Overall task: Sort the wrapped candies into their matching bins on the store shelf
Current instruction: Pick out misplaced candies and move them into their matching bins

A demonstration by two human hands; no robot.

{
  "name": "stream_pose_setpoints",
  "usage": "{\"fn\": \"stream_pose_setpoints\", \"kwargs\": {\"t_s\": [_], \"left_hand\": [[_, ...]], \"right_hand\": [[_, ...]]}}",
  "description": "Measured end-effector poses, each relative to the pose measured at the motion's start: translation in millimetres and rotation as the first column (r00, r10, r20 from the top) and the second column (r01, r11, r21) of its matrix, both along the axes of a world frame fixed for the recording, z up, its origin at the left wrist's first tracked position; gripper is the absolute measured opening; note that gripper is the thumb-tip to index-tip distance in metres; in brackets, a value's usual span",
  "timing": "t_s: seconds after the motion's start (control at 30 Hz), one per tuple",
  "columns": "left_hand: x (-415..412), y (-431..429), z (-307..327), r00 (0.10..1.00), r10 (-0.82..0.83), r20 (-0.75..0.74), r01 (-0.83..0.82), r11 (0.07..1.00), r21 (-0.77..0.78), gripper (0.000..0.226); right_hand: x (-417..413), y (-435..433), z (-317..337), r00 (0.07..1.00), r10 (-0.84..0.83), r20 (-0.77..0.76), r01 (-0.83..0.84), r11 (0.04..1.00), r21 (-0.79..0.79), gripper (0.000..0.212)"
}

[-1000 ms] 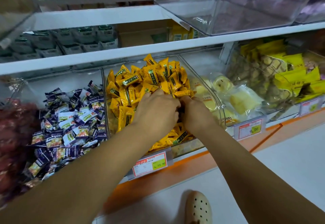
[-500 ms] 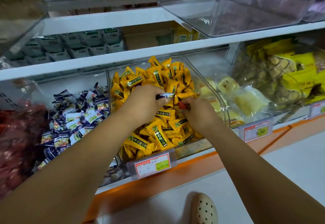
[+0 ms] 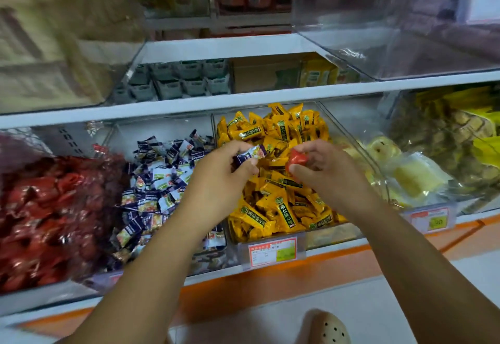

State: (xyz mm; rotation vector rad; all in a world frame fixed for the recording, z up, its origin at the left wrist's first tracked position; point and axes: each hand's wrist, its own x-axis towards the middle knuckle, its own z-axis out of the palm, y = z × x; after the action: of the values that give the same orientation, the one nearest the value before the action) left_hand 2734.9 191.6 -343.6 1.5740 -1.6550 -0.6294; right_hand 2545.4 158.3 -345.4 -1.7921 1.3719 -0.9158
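Note:
My left hand (image 3: 219,181) pinches a dark blue and white wrapped candy (image 3: 250,154) above the yellow candy bin (image 3: 273,255). Just to its right, my right hand (image 3: 324,170) pinches a red wrapped candy (image 3: 296,160) over the same bin. That clear bin is heaped with yellow wrapped candies (image 3: 281,208). To its left lies a pile of blue and white candies (image 3: 157,181). Further left is a heap of red wrapped candies (image 3: 48,208).
A clear bin of pale yellow packaged snacks (image 3: 411,173) stands right of the yellow bin. Price tags (image 3: 430,220) hang on the bin fronts. White shelf boards (image 3: 189,105) and clear bins sit above. A beige clog (image 3: 328,328) shows on the floor below.
Both hands have lifted out of the yellow candies and drawn slightly apart, the left holding a blue and white candy, the right a red one. The view has shifted right and upward.

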Motion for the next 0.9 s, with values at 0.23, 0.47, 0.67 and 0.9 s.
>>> {"fn": "stream_pose_setpoints", "kwargs": {"t_s": [0.23, 0.47, 0.67, 0.9], "left_hand": [[71.3, 19.8, -2.9, 0.961, 0.273, 0.049, -0.268, 0.960, -0.079, 0.026], [123.8, 30.7, -6.4, 0.980, 0.199, -0.011, -0.198, 0.978, 0.063, 0.033], [125.0, 42.5, -1.0, 0.894, 0.043, -0.446, 0.011, 0.993, 0.116, 0.017], [212.3, 69.1, 13.0, 0.812, 0.524, -0.258, -0.569, 0.808, -0.151, 0.025]], "right_hand": [[60.1, 4.8, 8.1, 0.991, 0.084, 0.103, -0.078, 0.995, -0.061, 0.023], [112.9, 10.8, 11.0, 0.964, 0.266, -0.022, -0.267, 0.958, -0.102, 0.028], [164.8, 21.0, 7.2, 0.906, 0.383, 0.179, -0.390, 0.921, 0.006, 0.038], [190.3, 20.5, 5.4, 0.936, 0.349, 0.052, -0.345, 0.936, -0.071, 0.032]]}}
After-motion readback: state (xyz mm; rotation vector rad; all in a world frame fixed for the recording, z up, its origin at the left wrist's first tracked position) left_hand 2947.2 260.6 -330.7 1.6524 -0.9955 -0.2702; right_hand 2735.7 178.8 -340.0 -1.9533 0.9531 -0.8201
